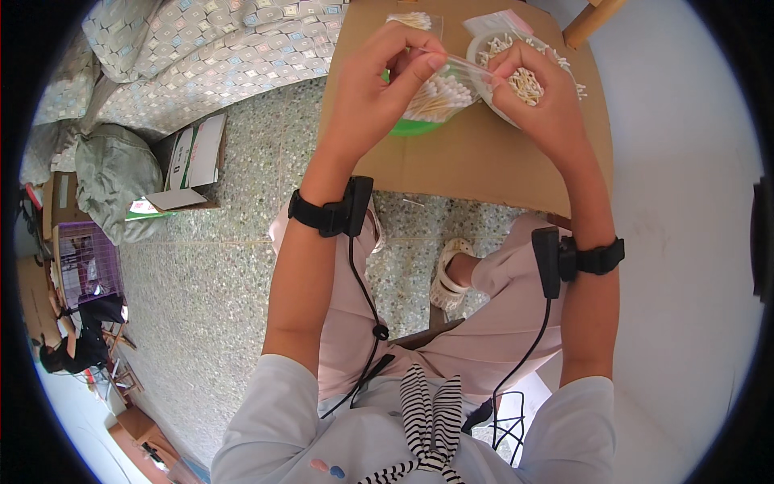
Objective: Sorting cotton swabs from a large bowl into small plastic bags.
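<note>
My left hand [385, 77] and my right hand [536, 89] both pinch the top edge of a clear plastic bag [445, 93] packed with cotton swabs, held above a brown cardboard-covered table [468, 161]. A green dish [415, 127] sits just under the bag. Behind my right hand stands a white bowl [484, 44] with loose cotton swabs in it. A second small clear bag of swabs [413, 19] lies at the table's far side. Black straps with wired devices wrap both wrists.
A wooden post [592, 20] rises at the table's far right, next to a pale wall [685, 202]. On the speckled floor to the left lie an open cardboard box [193, 165], a grey-green bag [113, 173] and patterned bedding [218, 48]. A purple wire cage [85, 262] stands far left.
</note>
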Available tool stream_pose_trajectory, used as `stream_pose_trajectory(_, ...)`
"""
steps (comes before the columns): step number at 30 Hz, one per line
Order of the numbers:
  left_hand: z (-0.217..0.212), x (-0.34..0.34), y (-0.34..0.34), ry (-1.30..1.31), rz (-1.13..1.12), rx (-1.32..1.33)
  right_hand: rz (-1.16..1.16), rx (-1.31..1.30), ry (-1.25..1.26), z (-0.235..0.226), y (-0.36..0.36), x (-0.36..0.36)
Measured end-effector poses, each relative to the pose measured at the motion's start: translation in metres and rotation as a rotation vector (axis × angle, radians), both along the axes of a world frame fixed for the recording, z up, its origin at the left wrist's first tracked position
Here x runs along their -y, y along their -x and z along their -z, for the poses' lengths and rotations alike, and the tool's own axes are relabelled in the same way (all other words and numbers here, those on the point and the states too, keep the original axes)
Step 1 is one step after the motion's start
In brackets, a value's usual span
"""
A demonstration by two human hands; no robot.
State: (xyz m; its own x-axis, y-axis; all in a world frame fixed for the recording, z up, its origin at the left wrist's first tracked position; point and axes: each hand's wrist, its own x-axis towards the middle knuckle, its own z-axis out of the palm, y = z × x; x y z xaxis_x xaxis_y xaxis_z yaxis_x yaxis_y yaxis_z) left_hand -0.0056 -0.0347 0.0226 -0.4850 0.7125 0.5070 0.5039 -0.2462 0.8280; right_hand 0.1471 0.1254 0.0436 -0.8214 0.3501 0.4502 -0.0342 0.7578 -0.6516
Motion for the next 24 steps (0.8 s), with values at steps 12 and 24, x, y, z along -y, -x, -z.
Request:
stream_pose_trajectory(12, 0.003, 0.001, 0.001, 0.016, -0.017, 0.02, -0.071, 0.016, 0.135, 0.0, -0.003, -0.004)
stream_pose_trajectory(24, 0.007, 0.0, -0.001, 0.01, 0.04, 0.115, -0.138, 0.047, 0.184, 0.003, -0.003, 0.001)
